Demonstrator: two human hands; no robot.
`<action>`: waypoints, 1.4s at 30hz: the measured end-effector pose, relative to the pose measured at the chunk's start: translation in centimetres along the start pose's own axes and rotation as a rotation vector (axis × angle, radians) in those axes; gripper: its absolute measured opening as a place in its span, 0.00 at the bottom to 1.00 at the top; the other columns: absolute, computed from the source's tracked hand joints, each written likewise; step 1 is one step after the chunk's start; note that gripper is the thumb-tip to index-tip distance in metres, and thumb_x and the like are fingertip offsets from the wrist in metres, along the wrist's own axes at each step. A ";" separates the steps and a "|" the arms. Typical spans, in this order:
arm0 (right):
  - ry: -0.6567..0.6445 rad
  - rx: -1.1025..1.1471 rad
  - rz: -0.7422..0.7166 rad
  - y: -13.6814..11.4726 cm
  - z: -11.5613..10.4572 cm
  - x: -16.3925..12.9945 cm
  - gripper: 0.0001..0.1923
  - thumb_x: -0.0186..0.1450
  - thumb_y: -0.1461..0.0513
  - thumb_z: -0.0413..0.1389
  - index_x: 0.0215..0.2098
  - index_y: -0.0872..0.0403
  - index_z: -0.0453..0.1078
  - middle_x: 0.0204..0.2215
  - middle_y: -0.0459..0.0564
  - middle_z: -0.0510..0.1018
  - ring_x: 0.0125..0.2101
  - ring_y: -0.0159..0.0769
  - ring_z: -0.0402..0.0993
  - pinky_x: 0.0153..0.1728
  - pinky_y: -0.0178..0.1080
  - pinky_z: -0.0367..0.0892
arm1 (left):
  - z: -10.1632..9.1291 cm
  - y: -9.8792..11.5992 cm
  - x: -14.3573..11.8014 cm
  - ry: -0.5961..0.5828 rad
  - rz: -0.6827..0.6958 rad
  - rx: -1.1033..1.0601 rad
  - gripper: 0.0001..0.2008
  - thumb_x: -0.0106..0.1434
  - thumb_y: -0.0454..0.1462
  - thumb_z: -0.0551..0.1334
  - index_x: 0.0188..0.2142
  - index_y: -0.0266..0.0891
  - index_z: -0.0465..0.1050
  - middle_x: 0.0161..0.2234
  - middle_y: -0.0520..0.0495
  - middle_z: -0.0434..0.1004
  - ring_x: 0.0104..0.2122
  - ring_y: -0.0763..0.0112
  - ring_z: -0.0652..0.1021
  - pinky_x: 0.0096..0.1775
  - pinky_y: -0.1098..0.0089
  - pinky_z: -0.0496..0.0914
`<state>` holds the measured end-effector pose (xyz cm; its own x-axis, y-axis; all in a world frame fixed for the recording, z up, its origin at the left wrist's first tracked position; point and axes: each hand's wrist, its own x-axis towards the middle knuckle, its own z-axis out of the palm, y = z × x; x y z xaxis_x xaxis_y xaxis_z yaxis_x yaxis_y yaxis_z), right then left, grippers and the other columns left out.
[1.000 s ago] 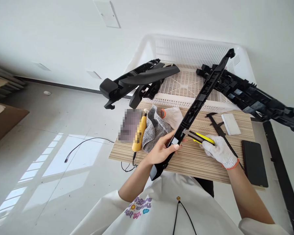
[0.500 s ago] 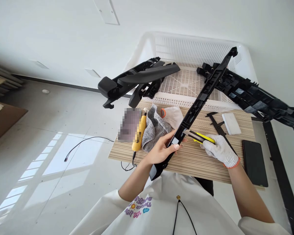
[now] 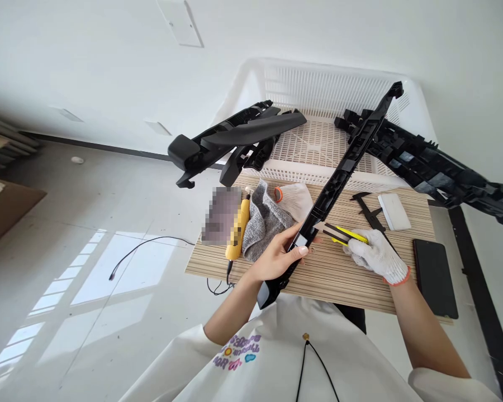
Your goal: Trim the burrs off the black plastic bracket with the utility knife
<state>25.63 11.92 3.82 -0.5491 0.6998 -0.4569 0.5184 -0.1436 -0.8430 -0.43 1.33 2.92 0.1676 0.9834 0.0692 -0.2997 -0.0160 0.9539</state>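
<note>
The bare left hand grips a long black plastic trim part near its lower end, its fingers wrapped around the piece. The part slants up and away over the wooden table, its far tip above the white plastic crate. The gloved right hand is closed on a yellow utility knife, whose blade tip sits just beside the part's edge, close above the left fingers. On the table lie a grey cloth, a yellow tool, a caliper and a black phone. More black trim parts rest across the crate.
</note>
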 end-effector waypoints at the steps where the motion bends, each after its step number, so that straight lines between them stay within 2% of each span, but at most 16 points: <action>1: 0.008 0.001 -0.010 0.2 0.0 0.0 0.12 0.64 0.54 0.56 0.30 0.54 0.71 0.14 0.41 0.69 0.14 0.28 0.60 0.16 0.33 0.53 | 0.1 0.0 0.0 -0.001 -0.006 0.000 0.35 0.68 0.51 0.66 0.69 0.41 0.64 0.51 0.36 0.82 0.39 0.65 0.79 0.30 0.74 0.75; 8: 0.061 -0.008 -0.091 1.2 0.1 -0.2 0.12 0.65 0.54 0.56 0.31 0.54 0.73 0.15 0.41 0.69 0.15 0.28 0.60 0.17 0.33 0.56 | 0.1 -0.3 0.2 0.005 -0.003 0.021 0.37 0.68 0.53 0.65 0.70 0.40 0.63 0.51 0.35 0.82 0.40 0.62 0.80 0.30 0.73 0.74; 16: 0.210 -0.082 -0.169 1.9 0.9 -0.3 0.13 0.64 0.52 0.56 0.31 0.53 0.72 0.16 0.43 0.71 0.17 0.31 0.63 0.19 0.35 0.58 | 0.0 -0.5 0.0 0.015 -0.006 0.014 0.37 0.68 0.52 0.65 0.71 0.41 0.62 0.51 0.36 0.82 0.41 0.61 0.80 0.31 0.72 0.75; 22: 0.302 -0.181 -0.188 1.3 1.3 -0.3 0.14 0.64 0.51 0.55 0.31 0.52 0.72 0.16 0.44 0.71 0.17 0.32 0.64 0.20 0.36 0.59 | 0.0 -0.4 0.0 0.017 -0.007 0.045 0.38 0.68 0.53 0.65 0.71 0.41 0.62 0.53 0.36 0.82 0.41 0.61 0.80 0.31 0.71 0.73; 26: 0.373 -0.311 -0.234 0.7 1.4 -0.4 0.15 0.64 0.50 0.55 0.25 0.51 0.69 0.17 0.46 0.72 0.19 0.34 0.67 0.24 0.38 0.61 | -0.1 -0.3 0.0 0.025 0.004 0.076 0.38 0.68 0.53 0.65 0.71 0.40 0.62 0.53 0.36 0.82 0.41 0.61 0.80 0.32 0.70 0.72; 30: 0.436 -0.435 -0.286 0.2 1.5 -0.4 0.18 0.63 0.49 0.54 0.21 0.50 0.66 0.17 0.47 0.72 0.20 0.35 0.67 0.26 0.39 0.61 | -0.1 -0.2 0.1 0.019 -0.002 0.069 0.37 0.68 0.53 0.65 0.71 0.41 0.62 0.52 0.37 0.82 0.36 0.66 0.78 0.31 0.71 0.72; 34: 0.493 -0.468 -0.297 -0.1 1.8 -0.5 0.17 0.62 0.49 0.53 0.21 0.49 0.65 0.15 0.47 0.70 0.18 0.35 0.64 0.25 0.39 0.59 | 0.1 0.0 0.1 0.014 0.003 0.038 0.37 0.68 0.53 0.64 0.70 0.41 0.63 0.52 0.37 0.82 0.34 0.69 0.77 0.30 0.72 0.72; 42: 0.477 -0.495 -0.259 -0.1 1.8 -0.5 0.14 0.62 0.48 0.55 0.27 0.47 0.69 0.17 0.49 0.69 0.20 0.39 0.63 0.26 0.42 0.60 | 0.0 0.1 -0.1 0.018 -0.042 0.015 0.38 0.68 0.53 0.65 0.71 0.42 0.62 0.51 0.37 0.82 0.38 0.65 0.79 0.31 0.72 0.73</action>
<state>24.69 10.34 3.59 -0.4079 0.9130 0.0083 0.7079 0.3221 -0.6286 -0.44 1.25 3.02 0.1631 0.9863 0.0236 -0.2789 0.0231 0.9600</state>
